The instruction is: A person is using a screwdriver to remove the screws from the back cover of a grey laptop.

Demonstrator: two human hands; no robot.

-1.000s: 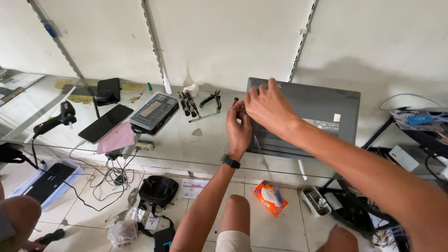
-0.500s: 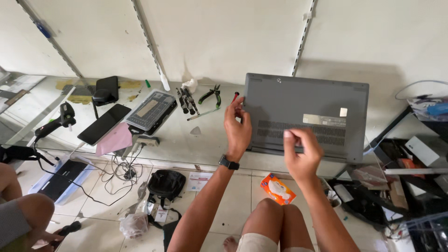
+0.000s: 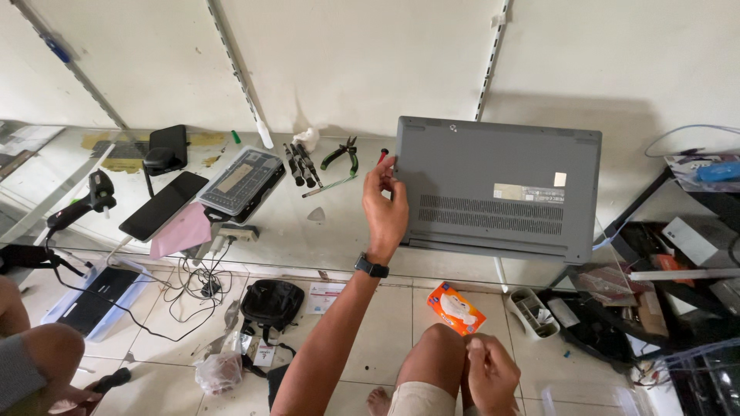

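**Grey laptop, underside up, on the glass counter**

The laptop [image 3: 499,189] lies closed and flipped over on the glass counter [image 3: 293,231], close to the white wall — a flat matte-grey slab with rounded corners. Its bottom panel shows two long rows of vent slots across the middle, a pale rectangular sticker and a smaller white square above them, and a small rubber foot near the back left corner. The front edge overhangs the counter's lip slightly.

The left hand [image 3: 384,206], a dark watch [image 3: 371,267] on its wrist, grips the laptop's left edge: thumb and fingers curled around the side near the back corner, palm turned toward the case. The right hand [image 3: 491,375] is low by the person's knee, well away from the laptop, fingers loosely curled — whether it holds anything I cannot tell.

Just left of the laptop lie a small red-tipped tool [image 3: 382,155], green-handled pliers [image 3: 341,155] and several black screwdrivers [image 3: 301,165]. An orange tissue pack [image 3: 456,308] sits on the tiled floor below.
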